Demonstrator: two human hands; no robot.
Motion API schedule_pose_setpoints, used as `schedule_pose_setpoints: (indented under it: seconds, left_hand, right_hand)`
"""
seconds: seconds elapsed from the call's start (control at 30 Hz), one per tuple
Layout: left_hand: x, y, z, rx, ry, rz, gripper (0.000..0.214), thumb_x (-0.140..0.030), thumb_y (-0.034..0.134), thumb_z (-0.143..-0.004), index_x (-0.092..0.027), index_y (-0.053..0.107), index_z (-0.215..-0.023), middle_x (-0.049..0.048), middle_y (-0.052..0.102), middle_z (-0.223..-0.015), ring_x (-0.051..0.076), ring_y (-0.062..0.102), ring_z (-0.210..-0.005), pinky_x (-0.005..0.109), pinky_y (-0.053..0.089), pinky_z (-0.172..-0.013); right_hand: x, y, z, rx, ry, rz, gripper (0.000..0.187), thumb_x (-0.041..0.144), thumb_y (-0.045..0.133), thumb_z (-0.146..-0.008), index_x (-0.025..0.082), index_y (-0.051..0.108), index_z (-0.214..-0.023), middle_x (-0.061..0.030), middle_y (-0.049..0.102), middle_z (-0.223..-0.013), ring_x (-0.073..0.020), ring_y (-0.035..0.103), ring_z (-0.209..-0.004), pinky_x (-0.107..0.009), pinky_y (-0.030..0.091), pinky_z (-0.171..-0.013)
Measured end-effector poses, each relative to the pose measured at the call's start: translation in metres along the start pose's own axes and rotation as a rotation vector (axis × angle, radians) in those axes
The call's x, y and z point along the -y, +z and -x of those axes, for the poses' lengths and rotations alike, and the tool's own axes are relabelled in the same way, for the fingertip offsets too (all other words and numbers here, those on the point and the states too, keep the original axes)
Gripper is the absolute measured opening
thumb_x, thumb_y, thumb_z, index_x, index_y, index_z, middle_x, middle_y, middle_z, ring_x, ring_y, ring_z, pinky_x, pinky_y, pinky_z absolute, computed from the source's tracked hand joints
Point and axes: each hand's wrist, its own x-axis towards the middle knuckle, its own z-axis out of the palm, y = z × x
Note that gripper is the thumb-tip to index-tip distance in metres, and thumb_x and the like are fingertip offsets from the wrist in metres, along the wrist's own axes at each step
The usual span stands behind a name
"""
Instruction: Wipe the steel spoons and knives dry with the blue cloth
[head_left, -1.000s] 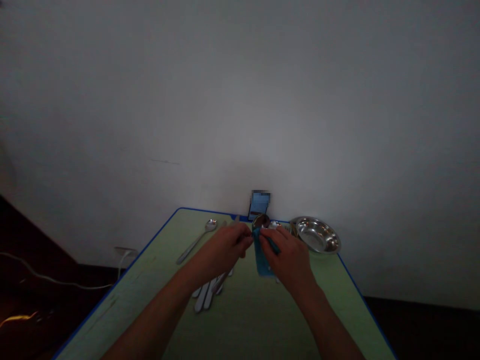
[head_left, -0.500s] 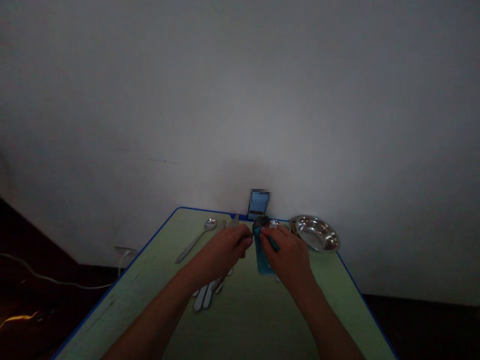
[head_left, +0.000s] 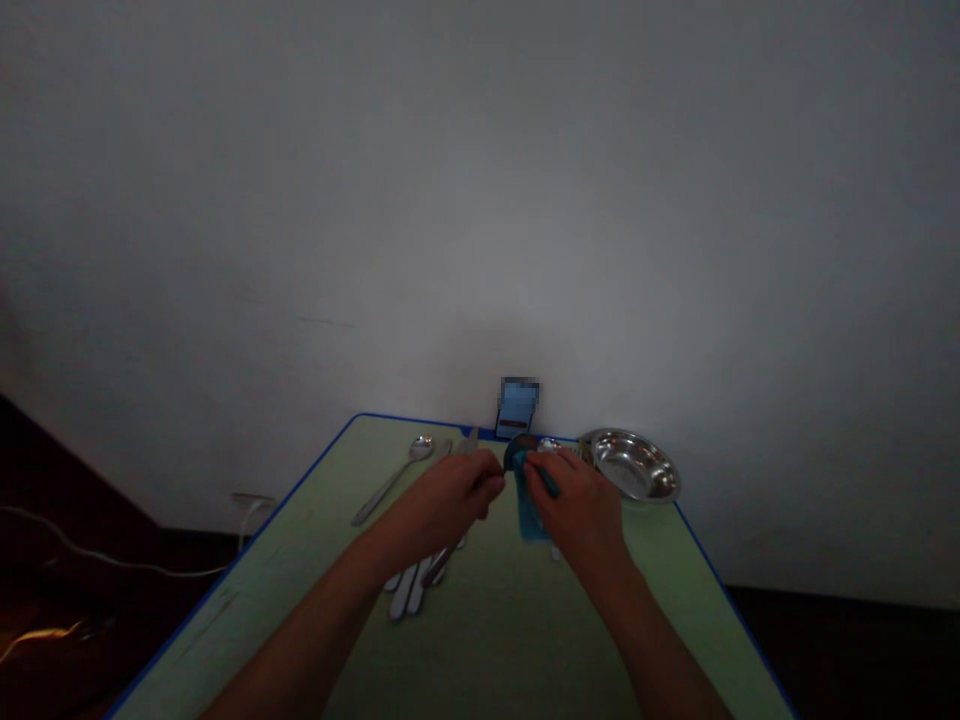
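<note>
My left hand (head_left: 469, 485) is closed around the handle of a large spoon (head_left: 513, 452), whose dark round bowl points up and away. The handle's end slants down below my left wrist. In my right hand (head_left: 574, 495) a blue-green cloth (head_left: 531, 515) is pinched against the spoon's bowl, with a loose part hanging down. Part of the bowl is hidden by the cloth and fingers. Beneath my left hand lie several knives (head_left: 405, 595), their handles toward me. Farther left, another spoon (head_left: 390, 485) rests on the table.
The pale green table (head_left: 480, 655) has a blue edge and stands against a grey wall. A phone (head_left: 516, 415) leans upright at the back. To the right is a shiny metal bowl (head_left: 634, 468), with more cutlery partly hidden behind my right hand. A cable (head_left: 112, 565) runs at the left.
My right hand and the cloth have shifted slightly to the right along the spoon's bowl. My left hand stays nearly in place, still gripping the handle.
</note>
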Motion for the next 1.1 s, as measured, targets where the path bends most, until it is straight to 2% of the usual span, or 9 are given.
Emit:
schedule_pose_setpoints:
  seconds: [0.6, 0.93, 1.1]
  left_hand:
    - [-0.001, -0.005, 0.003, 0.048, -0.033, 0.087, 0.022, -0.030, 0.040, -0.086, -0.018, 0.052, -0.072, -0.0015, 0.058, -0.060, 0.013, 0.053, -0.057, 0.023, 0.036, -0.056]
    - [0.004, -0.009, 0.003, 0.028, -0.090, 0.171, 0.020, -0.032, 0.043, -0.083, -0.018, 0.053, -0.075, -0.0016, 0.058, -0.059, 0.014, 0.055, -0.057, 0.024, 0.038, -0.056]
    - [0.004, -0.007, 0.001, 0.024, -0.097, 0.182, 0.020, -0.032, 0.044, -0.082, -0.018, 0.052, -0.073, -0.0015, 0.058, -0.058, 0.013, 0.055, -0.056, 0.024, 0.038, -0.055]
  right_hand:
    - [-0.002, -0.004, -0.001, -0.073, -0.005, 0.018, 0.018, 0.028, 0.050, -0.088, 0.022, 0.066, -0.094, -0.0034, 0.067, -0.085, -0.0159, 0.063, -0.080, -0.024, 0.041, -0.067]
    - [0.000, -0.008, -0.002, -0.179, -0.034, -0.018, 0.021, 0.029, 0.050, -0.088, 0.020, 0.067, -0.096, -0.0050, 0.068, -0.084, -0.0158, 0.062, -0.076, -0.025, 0.043, -0.067]
    - [0.003, -0.011, -0.001, -0.134, -0.087, -0.075, 0.020, 0.028, 0.051, -0.087, 0.020, 0.066, -0.098, -0.0043, 0.067, -0.083, -0.0146, 0.062, -0.076, -0.025, 0.044, -0.070]
